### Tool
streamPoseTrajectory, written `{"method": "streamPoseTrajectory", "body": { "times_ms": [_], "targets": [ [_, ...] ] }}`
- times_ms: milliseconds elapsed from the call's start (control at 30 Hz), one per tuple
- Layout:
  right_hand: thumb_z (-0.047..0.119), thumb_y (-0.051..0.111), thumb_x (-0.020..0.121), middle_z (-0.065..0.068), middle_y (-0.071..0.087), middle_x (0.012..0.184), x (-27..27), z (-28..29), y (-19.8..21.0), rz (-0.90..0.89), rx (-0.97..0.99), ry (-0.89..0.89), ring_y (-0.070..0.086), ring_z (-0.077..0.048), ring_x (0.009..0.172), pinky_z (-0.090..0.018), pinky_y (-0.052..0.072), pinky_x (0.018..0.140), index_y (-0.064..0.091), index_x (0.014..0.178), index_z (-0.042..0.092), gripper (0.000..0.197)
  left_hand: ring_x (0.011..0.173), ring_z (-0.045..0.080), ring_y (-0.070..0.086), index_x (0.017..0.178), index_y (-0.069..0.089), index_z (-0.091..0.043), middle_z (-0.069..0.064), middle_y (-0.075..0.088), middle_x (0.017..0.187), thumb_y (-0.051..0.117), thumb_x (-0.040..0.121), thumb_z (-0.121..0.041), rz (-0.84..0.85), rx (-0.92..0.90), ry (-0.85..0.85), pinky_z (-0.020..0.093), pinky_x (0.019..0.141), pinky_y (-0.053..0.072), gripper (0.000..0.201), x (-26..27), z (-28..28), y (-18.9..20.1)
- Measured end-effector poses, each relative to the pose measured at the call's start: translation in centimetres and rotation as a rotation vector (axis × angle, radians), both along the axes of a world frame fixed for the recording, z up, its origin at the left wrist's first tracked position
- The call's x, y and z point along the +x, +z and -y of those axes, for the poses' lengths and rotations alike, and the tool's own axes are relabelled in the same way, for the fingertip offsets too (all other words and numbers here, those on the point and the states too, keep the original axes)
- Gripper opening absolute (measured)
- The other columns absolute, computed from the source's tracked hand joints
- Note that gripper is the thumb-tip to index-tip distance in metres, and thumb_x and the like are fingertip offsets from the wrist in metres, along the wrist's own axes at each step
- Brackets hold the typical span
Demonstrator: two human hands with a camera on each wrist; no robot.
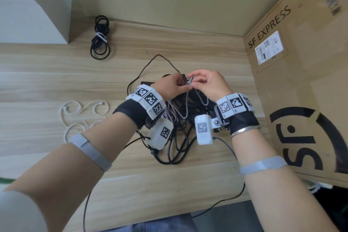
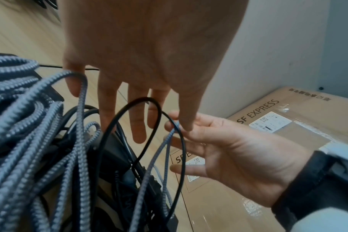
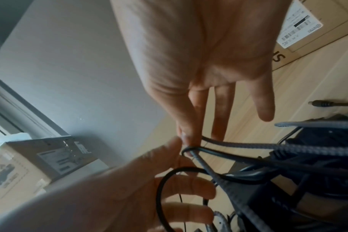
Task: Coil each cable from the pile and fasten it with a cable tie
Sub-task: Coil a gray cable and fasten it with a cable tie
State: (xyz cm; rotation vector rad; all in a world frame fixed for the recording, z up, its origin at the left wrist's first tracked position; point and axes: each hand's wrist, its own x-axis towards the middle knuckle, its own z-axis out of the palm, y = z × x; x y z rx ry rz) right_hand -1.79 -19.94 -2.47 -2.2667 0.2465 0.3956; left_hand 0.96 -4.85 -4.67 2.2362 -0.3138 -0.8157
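Our two forearms fill the bottom of the head view, each with a grey band and a marker-covered wrist unit, and beyond them both hands meet above the cable pile [image 1: 180, 118] in the middle of the wooden table [image 1: 47, 81]. Our left hand [image 1: 170, 85] and our right hand [image 1: 208, 84] touch at the fingertips over one loop of grey braided cable [image 1: 185, 107]. From the left wrist camera we see the left thumb and the right fingertips pinching the top of that braided loop together, with the other left fingers [image 2: 138, 125] hanging straight. A thin black cable [image 2: 129, 122] arches up between the two hands; from the right wrist view it loops around the left fingers, though we cannot tell whether they grip it. The right thumb and forefinger pinch the braided cable [image 3: 248, 146] where it bends, while the other right fingers [image 3: 263, 108] stay extended. The rest of the braided cable trails down into the tangle of black cables beneath our wrists.

Well apart at the far left of the table lies a black cable bundle [image 1: 100, 38], coiled and cinched round its middle with a white cable tie [image 1: 101, 37]. Near our left forearm a loose white cable [image 1: 75, 115] curls on the wood. At the right stands a large cardboard box [image 1: 301, 62] printed SF EXPRESS.
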Motion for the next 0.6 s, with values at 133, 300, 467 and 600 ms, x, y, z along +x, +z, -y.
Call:
{"method": "streamPoseTrajectory", "body": {
  "times_ms": [133, 300, 467, 600],
  "targets": [
    [0.009, 0.069, 0.081, 0.006, 0.072, 0.085, -0.1, -0.4, -0.1, 0.078, 0.029, -0.047, 0.068, -0.01, 0.086, -0.026, 0.05, 0.087, 0.058, 0.098, 0.022, 0.025, 0.075, 0.022, 0.051, 0.105, 0.035, -0.014, 0.002, 0.053, 0.085, 0.061, 0.084, -0.041, 0.107, -0.04, 0.14, 0.034, 0.07, 0.043, 0.042, -0.1, 0.3, -0.2],
    [0.013, 0.077, 0.073, 0.007, 0.06, 0.084, 0.2, -0.4, -0.4, 0.156, -0.026, -0.077, 0.059, -0.008, 0.069, -0.01, 0.042, 0.065, 0.043, 0.092, 0.021, 0.04, 0.069, 0.016, 0.049, 0.092, 0.059, -0.016, 0.001, 0.055, 0.078, 0.051, 0.092, -0.038, 0.055, -0.081, 0.021, 0.024, 0.059, 0.037, 0.023, 0.2, 0.4, -0.3],
    [0.001, 0.059, 0.085, 0.002, 0.061, 0.107, 0.5, 1.0, -1.6, -0.005, -0.175, -0.067, 0.06, -0.017, 0.101, -0.024, 0.045, 0.087, 0.057, 0.111, 0.021, 0.033, 0.105, 0.021, 0.032, 0.085, 0.064, -0.032, 0.001, 0.039, 0.107, 0.05, 0.091, -0.043, 0.114, 0.069, 0.082, 0.038, 0.095, 0.031, 0.018, 0.2, 0.0, -0.8],
    [-0.012, 0.044, 0.081, -0.008, 0.054, 0.117, 0.3, 2.1, -3.7, -0.17, -0.38, 0.029, 0.053, -0.022, 0.104, -0.025, 0.039, 0.08, 0.054, 0.128, 0.027, 0.062, 0.105, 0.015, 0.043, 0.086, 0.063, -0.028, 0.002, 0.046, 0.107, 0.047, 0.094, -0.035, 0.104, -0.055, 0.094, 0.032, 0.093, 0.039, 0.019, 0.6, -0.6, -0.3]
  ]
}}
